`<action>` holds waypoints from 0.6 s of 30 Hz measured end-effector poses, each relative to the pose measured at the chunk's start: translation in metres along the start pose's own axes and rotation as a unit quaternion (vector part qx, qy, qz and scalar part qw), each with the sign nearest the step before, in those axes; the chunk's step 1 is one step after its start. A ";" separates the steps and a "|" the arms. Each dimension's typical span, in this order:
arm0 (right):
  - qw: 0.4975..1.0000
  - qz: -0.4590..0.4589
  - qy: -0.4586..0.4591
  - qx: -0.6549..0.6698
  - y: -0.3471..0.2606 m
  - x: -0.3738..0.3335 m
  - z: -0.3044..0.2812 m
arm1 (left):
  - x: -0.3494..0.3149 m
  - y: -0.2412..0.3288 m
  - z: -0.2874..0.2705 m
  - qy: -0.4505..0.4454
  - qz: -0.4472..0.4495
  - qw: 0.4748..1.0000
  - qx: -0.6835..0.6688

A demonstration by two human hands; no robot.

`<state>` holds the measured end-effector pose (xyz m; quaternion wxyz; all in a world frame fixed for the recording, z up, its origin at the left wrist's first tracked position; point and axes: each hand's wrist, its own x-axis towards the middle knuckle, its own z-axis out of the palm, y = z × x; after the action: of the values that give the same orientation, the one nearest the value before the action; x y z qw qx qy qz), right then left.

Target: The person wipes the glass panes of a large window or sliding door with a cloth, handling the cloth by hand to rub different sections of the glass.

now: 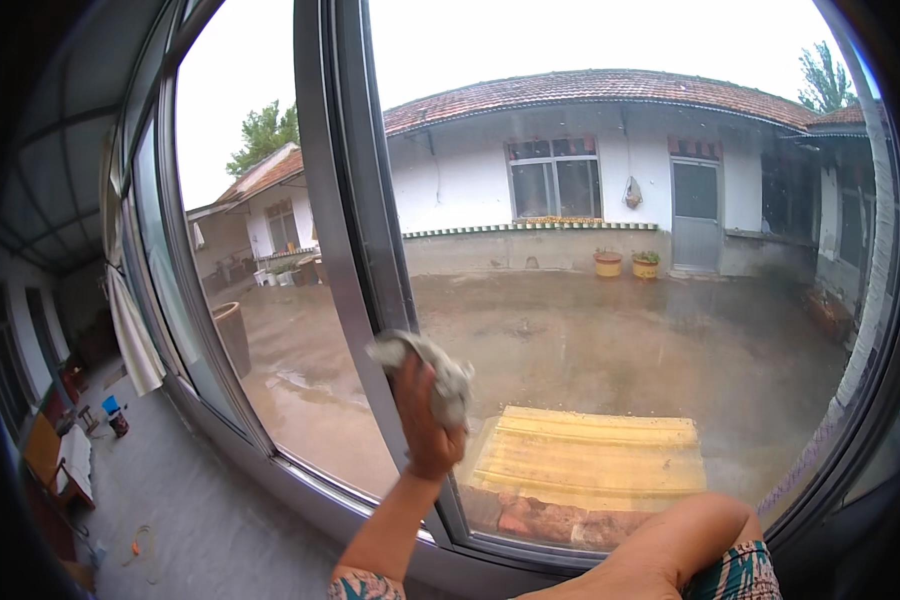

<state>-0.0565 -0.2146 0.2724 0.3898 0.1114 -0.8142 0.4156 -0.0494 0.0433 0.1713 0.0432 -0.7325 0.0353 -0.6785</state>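
Observation:
My left hand [425, 425] is raised against a large window and is shut on a crumpled grey-white cloth [448, 375]. The cloth presses on the glass pane [620, 300] right beside the grey metal upright of the window frame [355, 200]. My left forearm rises from the lower edge with a patterned sleeve at its base. Of my right arm [660, 550] only a bare bent stretch and a patterned sleeve show at the bottom right. The right hand itself is out of the picture.
The grey sill [300, 480] runs along the window's lower edge. Outside are a wet courtyard, a yellow corrugated sheet [590, 455], two potted plants [625, 263] and a white tiled-roof building. Inside at the left are a hanging cloth [135, 340], small furniture and an orange cord [140, 545].

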 end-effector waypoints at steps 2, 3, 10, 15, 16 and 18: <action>0.998 -0.023 0.025 -0.048 0.005 -0.009 0.004 | 0.048 -0.006 0.002 0.042 0.000 0.999 -0.010; 0.997 -0.033 0.044 -0.045 0.005 -0.013 0.008 | 0.073 -0.007 0.002 0.062 0.000 0.998 -0.023; 0.987 0.019 0.086 -0.131 -0.054 -0.039 0.022 | 0.233 -0.040 0.002 0.122 0.073 0.990 0.013; 0.968 -0.011 0.094 -0.232 -0.070 -0.061 0.036 | 0.323 -0.033 0.023 0.275 -0.036 0.960 0.037; 0.966 -0.004 0.094 -0.240 -0.078 -0.069 0.036 | 0.325 -0.021 0.028 0.249 -0.015 0.968 0.033; 0.948 0.068 0.121 -0.287 -0.106 -0.083 0.051 | 0.330 0.021 0.059 0.218 0.014 0.976 -0.020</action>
<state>0.0247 -0.3319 0.2565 0.4719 -0.1116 -0.8514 0.2000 0.0354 -0.0135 0.4916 0.0296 -0.5671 0.0677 -0.8203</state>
